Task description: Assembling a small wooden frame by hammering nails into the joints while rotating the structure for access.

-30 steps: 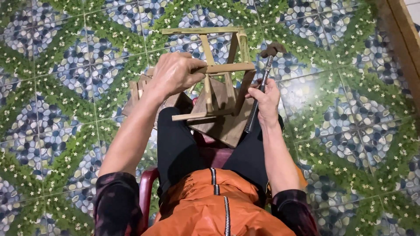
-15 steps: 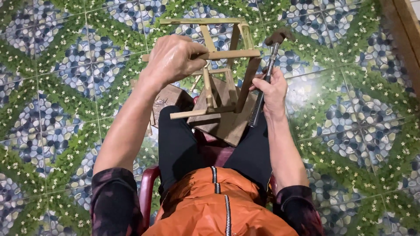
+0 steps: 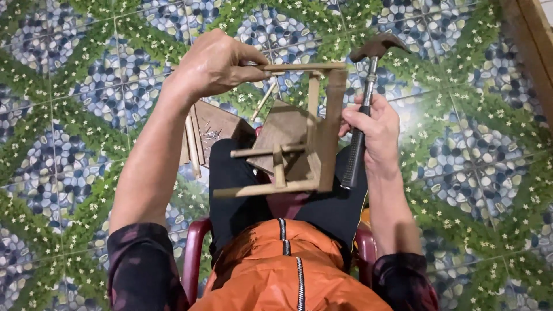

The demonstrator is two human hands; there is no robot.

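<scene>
Fingers (image 3: 245, 68) of the left hand (image 3: 213, 66) are pinched closed on the near end of the top rail of a small frame of pale, square-cut wooden sticks (image 3: 299, 138); the rail's long axis runs away from the fingertips toward the right hand (image 3: 374, 124). The frame rests over the lap, its planed, matt sticks crossing at right angles. Right of the frame, and touching its upright side stick, the right hand is wrapped closed around the black, rubbery grip of a claw hammer (image 3: 366, 98), shaft pointing away from the body, dark metal head (image 3: 379, 45) just beyond the frame's far right corner. Left of the frame, a brown open box (image 3: 216, 124) holds small nails beside loose sticks (image 3: 192, 144). Below the frame lies glossy pebble-patterned floor tile (image 3: 86, 86).
</scene>
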